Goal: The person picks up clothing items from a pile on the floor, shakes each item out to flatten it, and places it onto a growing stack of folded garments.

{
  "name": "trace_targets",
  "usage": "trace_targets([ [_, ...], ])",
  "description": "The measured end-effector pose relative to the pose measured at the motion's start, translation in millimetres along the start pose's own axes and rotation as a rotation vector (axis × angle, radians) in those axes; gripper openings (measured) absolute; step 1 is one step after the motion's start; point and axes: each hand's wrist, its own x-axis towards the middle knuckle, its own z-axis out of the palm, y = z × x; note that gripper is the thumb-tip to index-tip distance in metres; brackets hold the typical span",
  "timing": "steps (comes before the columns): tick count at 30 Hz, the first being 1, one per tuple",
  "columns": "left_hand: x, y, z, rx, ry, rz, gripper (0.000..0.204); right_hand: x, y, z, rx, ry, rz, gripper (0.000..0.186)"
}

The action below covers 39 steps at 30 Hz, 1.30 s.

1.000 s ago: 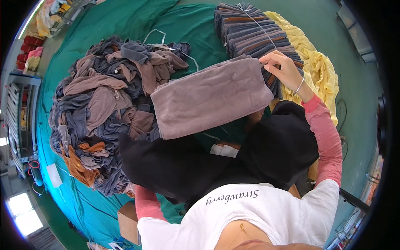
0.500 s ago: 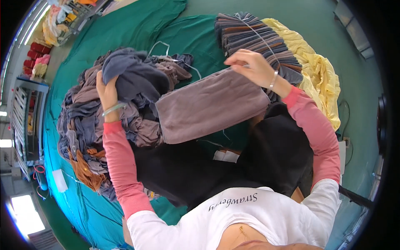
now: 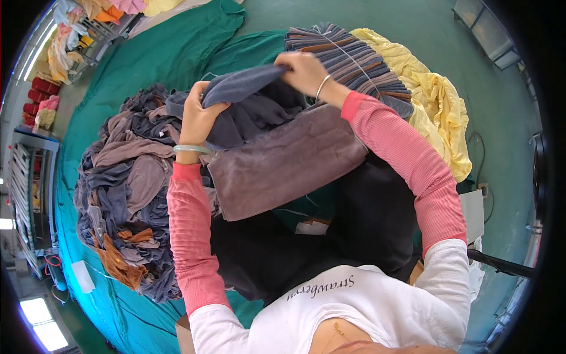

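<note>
A dark grey-blue towel [image 3: 243,112] is stretched between my two hands, its lower part hanging in loose folds. My left hand [image 3: 199,115] is closed on its left edge. My right hand [image 3: 302,72] pinches its upper right end. Just below lies a mauve-brown towel [image 3: 286,156], folded into a flat rectangle across my lap. The grey-blue towel's far folds partly hide the folded one's upper edge. At the left, beside my left forearm, is a big heap of crumpled towels [image 3: 135,183] in grey-blue, mauve and orange-brown.
A row of folded towels [image 3: 348,59] tied with a white cord stands at the far right, against a bunched yellow cloth [image 3: 433,109]. Green sheeting [image 3: 153,53] covers the floor. A metal rack [image 3: 28,189] stands at the left, and a dark bar [image 3: 501,263] juts in at the right.
My left hand has lifted the grey-blue towel from the heap toward the right. My right hand has moved left from above the folded towel and taken hold of the grey-blue one.
</note>
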Motion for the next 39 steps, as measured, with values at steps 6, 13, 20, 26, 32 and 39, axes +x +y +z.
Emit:
trace_targets([
  [6,-3,-19,-10,0.858,0.423,0.277,0.043,20,-33,-29,0.097,0.236,-0.109,0.021],
  [13,-16,9,64,0.484,0.094,-0.013,0.013,14,-69,-20,0.226,0.197,-0.276,0.016],
  [20,24,-54,-1,-0.341,-0.038,0.258,0.045,-13,-91,-4,0.163,-0.195,-0.402,0.023],
  [26,-3,-40,-13,-0.84,-0.201,0.067,0.039,6,-72,-14,0.635,-0.318,0.141,0.05],
  [32,-11,-33,-13,-1.227,-0.153,-0.109,0.036,14,-53,-19,1.342,-0.154,0.521,0.022],
  [39,0,-35,-60,-1.519,-0.237,-0.033,0.039,26,3,-69,1.455,0.081,0.407,0.015],
])
